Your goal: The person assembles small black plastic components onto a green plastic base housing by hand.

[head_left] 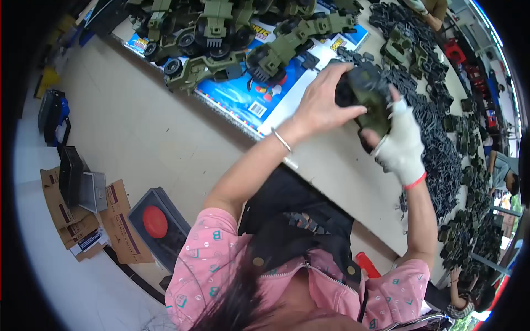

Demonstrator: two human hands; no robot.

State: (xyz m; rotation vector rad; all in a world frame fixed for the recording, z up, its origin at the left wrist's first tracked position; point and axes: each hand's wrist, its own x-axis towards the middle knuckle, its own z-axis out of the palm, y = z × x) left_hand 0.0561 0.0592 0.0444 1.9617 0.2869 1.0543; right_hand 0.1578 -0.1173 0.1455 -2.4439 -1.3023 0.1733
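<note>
Both hands clasp a green toy vehicle point(369, 99) above the worktop point(331, 165), bare left hand point(323, 105) gripping its top, gloved right hand point(400, 143) pinching its underside, apparently pressing parts together.

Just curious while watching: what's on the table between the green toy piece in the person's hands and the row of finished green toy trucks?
In the head view, flat blue printed cards lie between the toy piece and the trucks.

Olive-green toy vehicle point(371, 98) with black wheels — right hand point(402, 144) in a white glove, sleeves point(205, 259) pink with teal marks.
</note>
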